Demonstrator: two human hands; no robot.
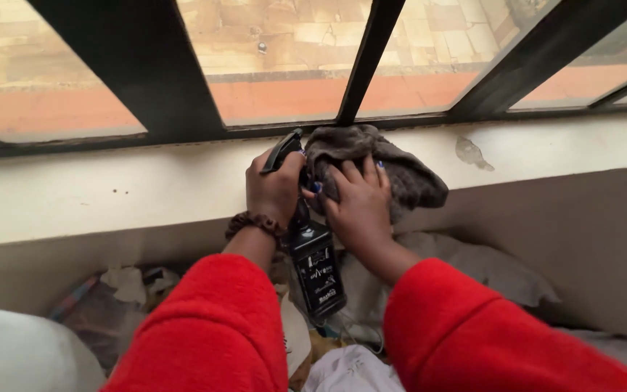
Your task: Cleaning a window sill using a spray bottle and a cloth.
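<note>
With our left hand gripping the bottle and our right hand pressing the cloth on the sill, spray could miss it and wet the bedding below the sill.

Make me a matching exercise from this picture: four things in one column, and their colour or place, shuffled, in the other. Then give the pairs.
Things:
1. cloth
2. spray bottle
3. sleeves
4. scrunchie

Descriptions:
A. red and fluffy
B. brown, round the left wrist
C. grey, on the window ledge under the right hand
D. black, gripped at the trigger by the left hand

Pairs: 1-C, 2-D, 3-A, 4-B
</note>
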